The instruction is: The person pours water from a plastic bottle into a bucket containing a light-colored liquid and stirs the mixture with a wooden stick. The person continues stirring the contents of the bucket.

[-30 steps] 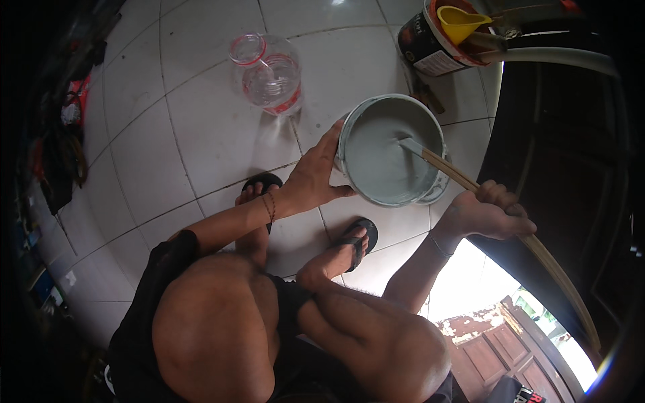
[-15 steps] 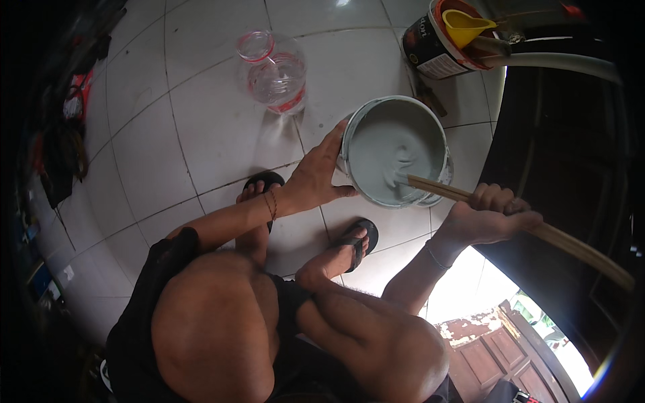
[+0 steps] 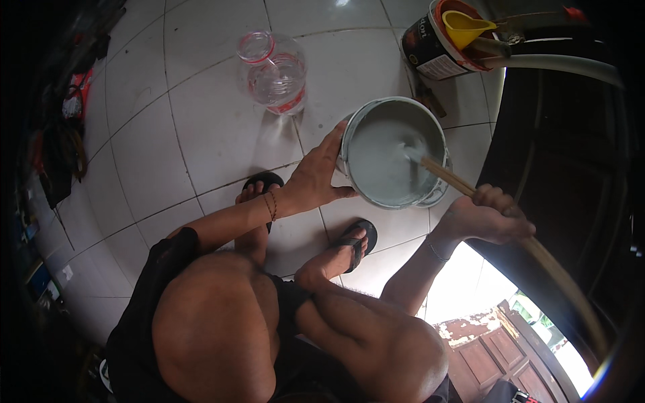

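Observation:
A round white bucket of pale grey, paint-like liquid stands on the tiles in front of me. My left hand holds its left side, fingers at the rim and thumb spread lower along the wall. In my closed right hand is a long wooden stick. The stick slants over the bucket's right rim, and its grey-coated lower end dips into the liquid. Blurred, its upper part runs past my hand toward the lower right.
Beyond the bucket to the left stands a clear plastic jug with red bands. A dark tub at the upper right holds a yellow funnel. Dark panelled wood rises on the right. My sandalled feet are close to the bucket.
The stick's lower end has moved right and slightly farther away in the liquid; its upper end has swung downward. My right hand has tilted with it. My left hand stays on the bucket.

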Demonstrator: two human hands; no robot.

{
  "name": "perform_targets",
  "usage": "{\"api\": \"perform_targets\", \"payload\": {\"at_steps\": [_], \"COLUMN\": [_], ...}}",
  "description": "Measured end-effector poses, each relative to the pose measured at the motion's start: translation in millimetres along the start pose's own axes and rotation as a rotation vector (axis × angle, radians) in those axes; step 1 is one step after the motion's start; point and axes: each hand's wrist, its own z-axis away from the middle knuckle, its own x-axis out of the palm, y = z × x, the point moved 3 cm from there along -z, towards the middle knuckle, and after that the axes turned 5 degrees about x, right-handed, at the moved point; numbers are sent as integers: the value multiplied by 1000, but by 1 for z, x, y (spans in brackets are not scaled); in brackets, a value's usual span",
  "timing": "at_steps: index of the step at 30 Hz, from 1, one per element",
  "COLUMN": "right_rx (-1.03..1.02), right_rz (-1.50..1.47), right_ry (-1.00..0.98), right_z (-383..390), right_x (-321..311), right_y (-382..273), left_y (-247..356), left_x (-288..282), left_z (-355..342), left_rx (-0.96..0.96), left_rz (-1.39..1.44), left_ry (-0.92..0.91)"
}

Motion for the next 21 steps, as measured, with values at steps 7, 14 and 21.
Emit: {"api": "perform_targets", "payload": {"at_steps": [7, 14, 21], "right_rx": [93, 146, 94], "right_rz": [-107, 30, 46], "right_ry": [38, -140, -42], "right_z": [1, 15, 9], "right_x": [1, 11, 8], "right_y": [-5, -6, 7], "left_y": [0, 0, 1], "left_x": [-1, 1, 1], "left_z": [2, 1, 1], "left_rx": [1, 20, 14], "left_rz": [-14, -18, -14], "left_ry": [4, 17, 23]}}
